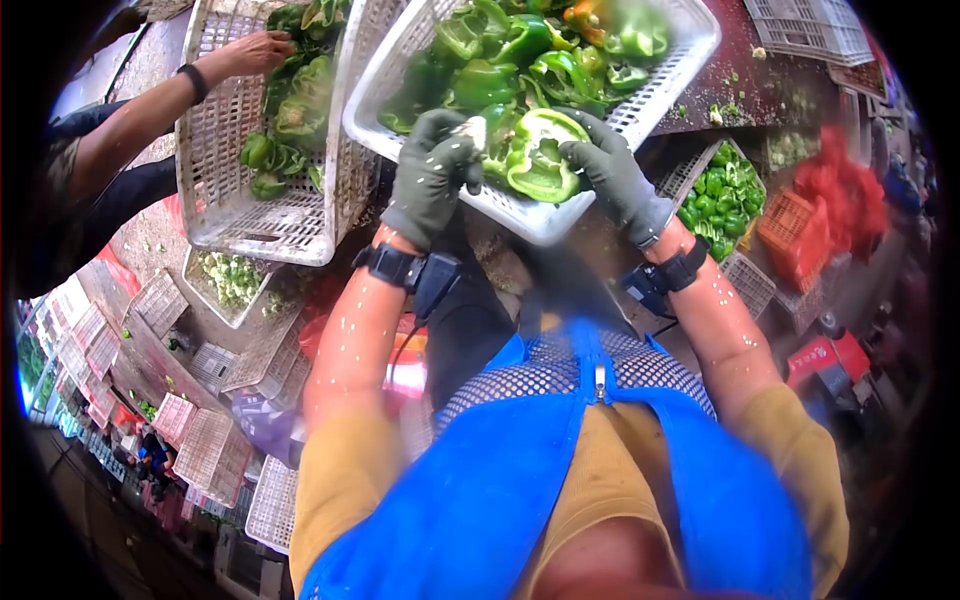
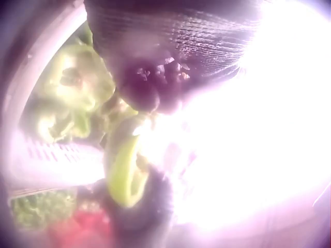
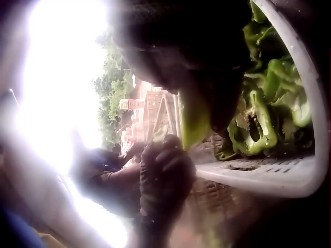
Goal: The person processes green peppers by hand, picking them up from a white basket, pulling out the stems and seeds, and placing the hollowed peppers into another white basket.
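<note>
Apparently coring: gripping the cut pepper (image 1: 548, 178) with the right hand (image 1: 618, 178) above the near side of the white crate (image 1: 545, 224), pinching a pale bit (image 1: 475, 130) with the left hand (image 1: 430, 178). Next, probably to discard it outside the crate.

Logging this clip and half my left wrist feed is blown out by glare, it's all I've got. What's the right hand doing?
Observer: Head view: right hand grips a cut green pepper by its edge, hollow side visible.

Operator: Left hand holding anything? I only get a dark glove.

Observer: Yes, in the head view the left hand pinches a small pale piece. Can't tell what it is.

Operator: Anyone else working nearby?

Observer: Yes, on the left of the head view another person's hand reaches over green peppers in a second white crate.
</note>
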### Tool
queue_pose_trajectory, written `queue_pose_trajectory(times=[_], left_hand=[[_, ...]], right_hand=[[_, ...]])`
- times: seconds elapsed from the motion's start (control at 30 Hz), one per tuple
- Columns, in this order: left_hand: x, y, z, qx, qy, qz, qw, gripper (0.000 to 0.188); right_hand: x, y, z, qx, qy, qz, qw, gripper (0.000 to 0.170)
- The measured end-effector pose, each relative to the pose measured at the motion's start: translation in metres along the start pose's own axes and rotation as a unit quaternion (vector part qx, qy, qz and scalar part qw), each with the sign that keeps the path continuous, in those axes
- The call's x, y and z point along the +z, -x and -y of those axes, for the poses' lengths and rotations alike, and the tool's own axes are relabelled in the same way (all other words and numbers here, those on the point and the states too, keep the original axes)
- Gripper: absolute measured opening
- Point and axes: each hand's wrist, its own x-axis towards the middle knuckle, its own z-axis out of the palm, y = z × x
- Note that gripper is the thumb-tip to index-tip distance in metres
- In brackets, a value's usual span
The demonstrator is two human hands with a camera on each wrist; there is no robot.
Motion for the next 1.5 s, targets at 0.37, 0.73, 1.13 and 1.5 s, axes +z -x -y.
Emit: queue_pose_trajectory(times=[0.37, 0.73, 1.13, 1.5], left_hand=[[-0.24, 0.035, -0.083, 0.015, -0.406, -0.316, 0.857, 0.034], [-0.403, -0.099, 0.071, -0.212, -0.726, -0.252, 0.604, 0.05], [-0.243, -0.021, -0.103, -0.007, -0.257, -0.236, 0.937, 0.035], [-0.045, 0.024, -0.048, 0.152, -0.536, -0.069, 0.828, 0.026]], right_hand=[[0.072, -0.118, -0.023, -0.328, 0.676, -0.03, 0.659, 0.072], [0.086, -0.165, -0.081, -0.214, 0.777, -0.024, 0.592, 0.044], [0.115, -0.119, -0.012, -0.375, 0.484, -0.074, 0.787, 0.052], [0.153, -0.065, 0.002, -0.133, 0.114, 0.088, 0.981, 0.055]])
